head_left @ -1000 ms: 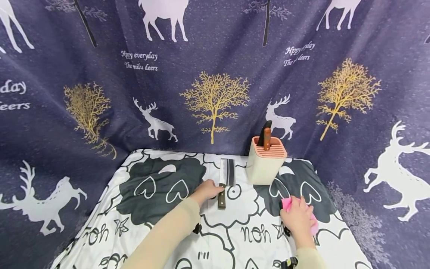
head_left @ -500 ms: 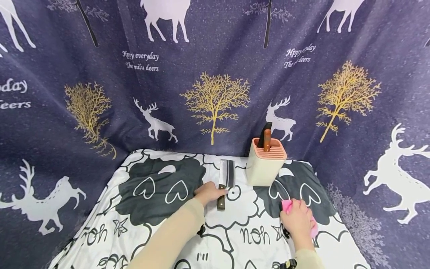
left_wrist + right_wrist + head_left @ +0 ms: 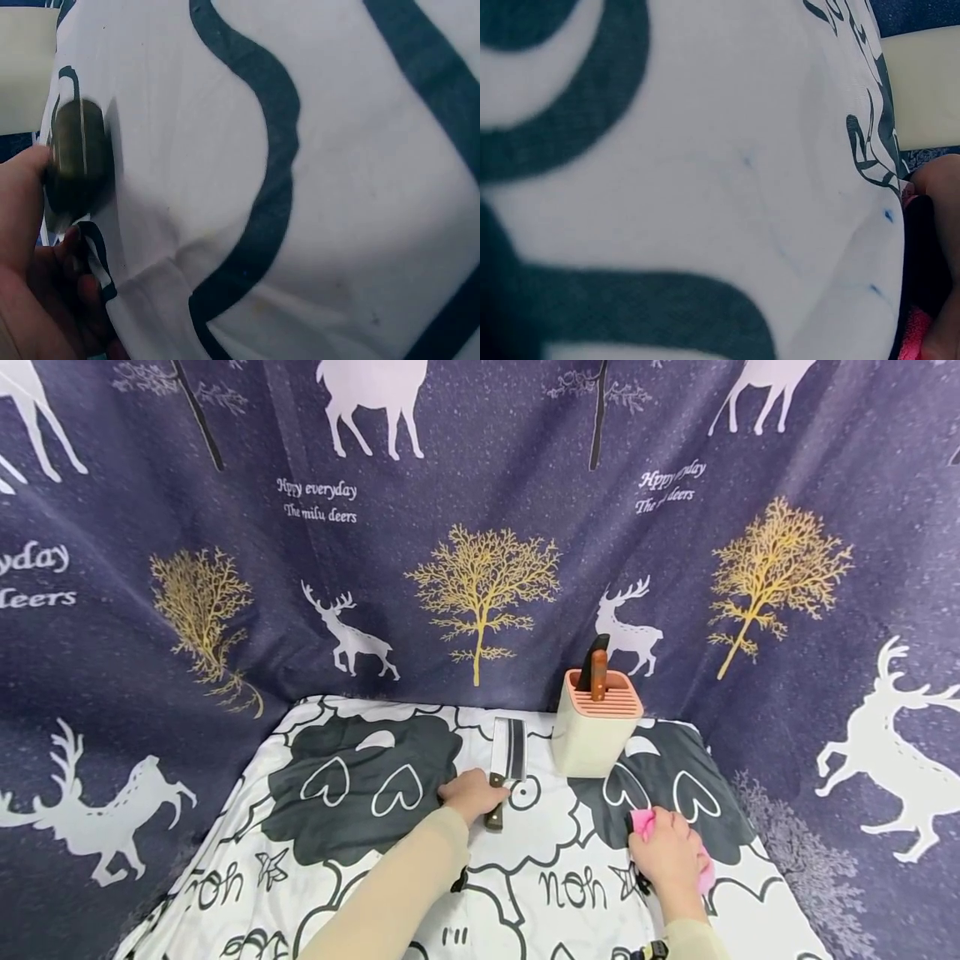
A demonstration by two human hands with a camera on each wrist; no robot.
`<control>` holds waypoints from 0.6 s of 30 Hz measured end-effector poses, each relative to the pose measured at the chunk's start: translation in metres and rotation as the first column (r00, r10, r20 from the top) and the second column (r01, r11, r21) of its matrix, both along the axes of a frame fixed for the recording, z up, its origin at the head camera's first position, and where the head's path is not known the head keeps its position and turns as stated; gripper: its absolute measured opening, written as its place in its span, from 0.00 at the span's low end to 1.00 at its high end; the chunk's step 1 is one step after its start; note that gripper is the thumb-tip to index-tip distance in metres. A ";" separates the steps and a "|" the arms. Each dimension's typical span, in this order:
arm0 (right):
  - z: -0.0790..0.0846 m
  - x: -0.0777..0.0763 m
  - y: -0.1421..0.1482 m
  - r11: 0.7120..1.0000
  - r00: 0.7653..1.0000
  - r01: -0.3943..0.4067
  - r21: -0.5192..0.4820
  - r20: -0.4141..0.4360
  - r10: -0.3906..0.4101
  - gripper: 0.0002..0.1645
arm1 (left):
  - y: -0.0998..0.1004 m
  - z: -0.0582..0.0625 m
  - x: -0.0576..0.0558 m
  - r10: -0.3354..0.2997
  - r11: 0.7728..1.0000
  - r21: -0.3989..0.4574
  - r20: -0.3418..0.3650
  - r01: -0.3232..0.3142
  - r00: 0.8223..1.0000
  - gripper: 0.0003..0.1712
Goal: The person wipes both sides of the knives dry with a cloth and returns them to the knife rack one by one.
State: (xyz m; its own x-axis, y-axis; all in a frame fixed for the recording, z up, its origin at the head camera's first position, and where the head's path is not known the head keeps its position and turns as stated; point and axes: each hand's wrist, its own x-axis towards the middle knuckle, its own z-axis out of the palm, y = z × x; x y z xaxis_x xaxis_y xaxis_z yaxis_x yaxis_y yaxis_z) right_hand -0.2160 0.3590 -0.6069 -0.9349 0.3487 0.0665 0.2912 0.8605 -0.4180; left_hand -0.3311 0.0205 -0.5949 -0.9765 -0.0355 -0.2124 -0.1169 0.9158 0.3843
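Note:
A cleaver (image 3: 509, 752) lies on the patterned cloth, its broad blade pointing away from me and its dark wooden handle (image 3: 493, 818) toward me. My left hand (image 3: 471, 793) grips that handle near the blade. In the left wrist view the handle's butt (image 3: 79, 142) shows between thumb and curled fingers (image 3: 75, 270). Over to the right, my right hand (image 3: 667, 852) holds a bunched pink cloth (image 3: 642, 820) with a black part at its left side. The right wrist view catches only the edge of that hand (image 3: 939, 187) and a bit of pink (image 3: 913, 334).
Behind and right of the cleaver stands a cream knife block (image 3: 588, 742) with a slotted pink top. A black knife (image 3: 591, 662) and a brown-handled one (image 3: 598, 675) stick up from it. A dark curtain (image 3: 480, 610) hangs behind the cloth-covered surface (image 3: 555, 852).
My left hand has shifted a little to the right and its thumb now reaches across the cleaver's handle. My right hand stays on the pink cloth.

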 end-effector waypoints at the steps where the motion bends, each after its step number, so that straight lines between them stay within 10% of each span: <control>1: 0.000 0.000 0.000 1.000 1.000 0.000 -0.001 -0.005 0.000 0.42 | 0.000 0.002 0.001 -0.003 1.000 0.000 -0.003 0.003 1.000 0.31; 11: 0.001 0.001 0.002 1.000 1.000 0.008 -0.022 -0.007 -0.008 0.42 | 0.000 0.013 0.004 -0.031 0.998 0.058 -0.020 0.032 0.999 0.24; 18: 0.001 0.000 -0.001 1.000 1.000 -0.003 -0.020 0.002 0.003 0.42 | -0.013 0.014 0.002 -0.035 0.949 0.314 0.019 0.028 0.999 0.28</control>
State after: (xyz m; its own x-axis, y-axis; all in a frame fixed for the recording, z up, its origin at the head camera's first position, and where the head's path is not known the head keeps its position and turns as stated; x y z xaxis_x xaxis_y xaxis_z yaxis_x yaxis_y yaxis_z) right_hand -0.2156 0.3584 -0.6056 -0.9360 0.3472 0.0574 0.2897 0.8529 -0.4344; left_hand -0.3293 0.0076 -0.5805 -0.9705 0.0673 -0.2315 -0.1028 0.7530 0.6500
